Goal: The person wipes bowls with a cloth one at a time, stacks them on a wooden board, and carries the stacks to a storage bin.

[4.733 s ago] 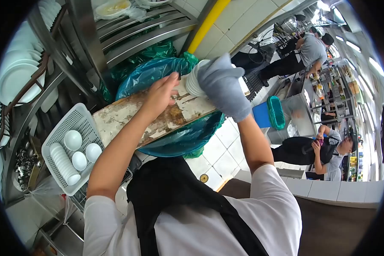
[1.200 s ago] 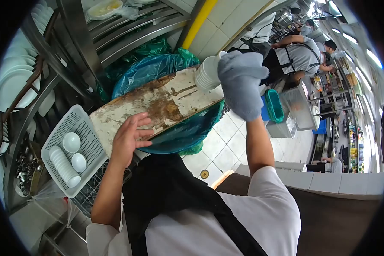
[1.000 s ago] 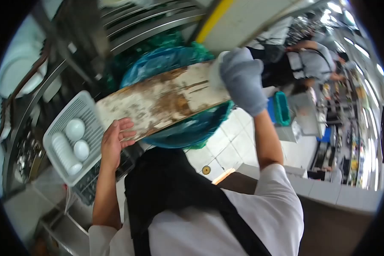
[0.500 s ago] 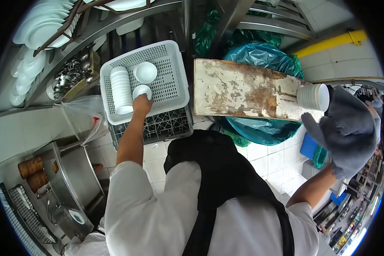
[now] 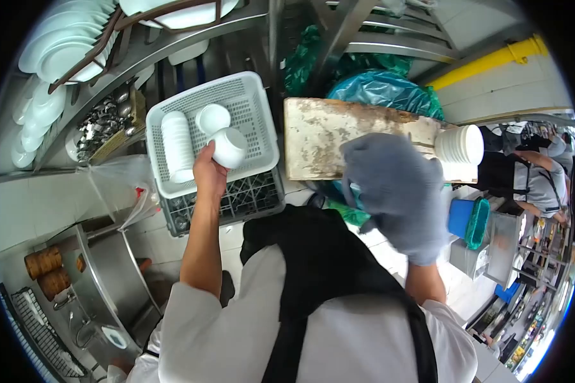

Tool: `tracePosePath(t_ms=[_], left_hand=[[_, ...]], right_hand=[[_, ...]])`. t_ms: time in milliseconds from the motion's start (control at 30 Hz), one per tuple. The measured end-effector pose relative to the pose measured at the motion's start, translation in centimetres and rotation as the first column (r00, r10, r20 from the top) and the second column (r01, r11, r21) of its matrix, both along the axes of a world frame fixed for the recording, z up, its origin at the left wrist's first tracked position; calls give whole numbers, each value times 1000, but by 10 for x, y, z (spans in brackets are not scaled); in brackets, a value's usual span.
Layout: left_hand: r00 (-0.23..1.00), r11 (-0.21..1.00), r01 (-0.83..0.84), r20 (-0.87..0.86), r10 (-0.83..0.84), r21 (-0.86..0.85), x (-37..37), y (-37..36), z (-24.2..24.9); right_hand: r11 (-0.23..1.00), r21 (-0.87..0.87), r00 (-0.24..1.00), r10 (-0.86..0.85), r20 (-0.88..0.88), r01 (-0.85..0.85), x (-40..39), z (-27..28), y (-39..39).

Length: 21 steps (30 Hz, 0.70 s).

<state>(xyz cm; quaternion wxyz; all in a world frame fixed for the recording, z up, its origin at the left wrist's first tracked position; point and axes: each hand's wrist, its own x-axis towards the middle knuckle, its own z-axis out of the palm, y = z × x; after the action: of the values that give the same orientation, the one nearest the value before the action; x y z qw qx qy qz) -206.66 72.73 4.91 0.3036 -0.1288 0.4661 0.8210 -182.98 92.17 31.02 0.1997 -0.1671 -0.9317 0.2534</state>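
My left hand [image 5: 209,173] grips a small white bowl [image 5: 230,148] by its side, tilted above the white plastic basket [image 5: 262,108]. Another white bowl [image 5: 212,119] sits in the basket just behind it. Along the basket's left side lies a row of nested white bowls [image 5: 176,145]. My right hand is covered by a thick grey cloth [image 5: 399,191], so its fingers are hidden; only the wrist [image 5: 425,281] shows. The cloth hangs over the front of a worn wooden board [image 5: 316,137]. At the board's right end lies a stack of white bowls [image 5: 460,147].
A dark grey rack [image 5: 255,199] supports the basket. Teal-bagged bins [image 5: 383,89] stand around the board. Plates [image 5: 70,57] and a cutlery basket [image 5: 112,124] occupy the left shelf. A blue bin [image 5: 461,218] and another person [image 5: 543,175] are at right.
My left hand has lifted the small bowl from the basket and tilted it. My right hand, with the grey cloth, has swung left from beyond the bowl stack to the board's front.
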Motion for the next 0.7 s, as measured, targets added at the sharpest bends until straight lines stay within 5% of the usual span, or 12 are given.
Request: tracePosePath(t_ms=[100, 167, 267, 300, 400, 433, 467, 533, 567, 600, 633, 700], left_hand=[[998, 985, -32, 68, 20, 171, 57, 52, 102], [998, 966, 43, 26, -52, 255, 88, 78, 123], [848, 993, 66, -518, -108, -100, 127, 93, 156], [846, 993, 71, -521, -109, -91, 129, 93, 155], [391, 836, 265, -739, -549, -481, 122, 79, 157], [384, 837, 263, -743, -548, -480, 124, 82, 157], [473, 914, 292, -788, -394, -281, 127, 87, 154], [721, 950, 280, -684, -115, 135, 129, 100, 139], [723, 947, 289, -681, -120, 139, 131, 109, 148], [826, 943, 242, -558, -77, 228, 134, 119, 166], [907, 936, 180, -419, -39, 304, 135, 127, 175], [853, 972, 174, -517, -69, 157, 121, 129, 142]], right_hand=[[984, 170, 993, 67, -96, -50, -13, -13, -11], [952, 294, 986, 125, -114, -87, -26, -30, -19], [922, 372, 969, 181, -166, -108, -42, -50, -16], [929, 352, 959, 195, -204, -114, -45, -51, -7], [968, 164, 913, 237, -333, -191, -50, -36, 22], [970, 102, 920, 241, -309, -220, -48, -23, 25], [972, 40, 953, 236, -188, -233, -39, -3, 24], [973, -79, 931, 183, -316, -218, -29, -38, 28], [954, -203, 898, 119, -424, -222, -24, -51, 28], [830, -506, 926, 31, -377, -234, -20, -49, 23], [833, -503, 927, 29, -375, -229, -17, -46, 28], [911, -407, 996, 30, -90, -64, -11, -42, 39]])
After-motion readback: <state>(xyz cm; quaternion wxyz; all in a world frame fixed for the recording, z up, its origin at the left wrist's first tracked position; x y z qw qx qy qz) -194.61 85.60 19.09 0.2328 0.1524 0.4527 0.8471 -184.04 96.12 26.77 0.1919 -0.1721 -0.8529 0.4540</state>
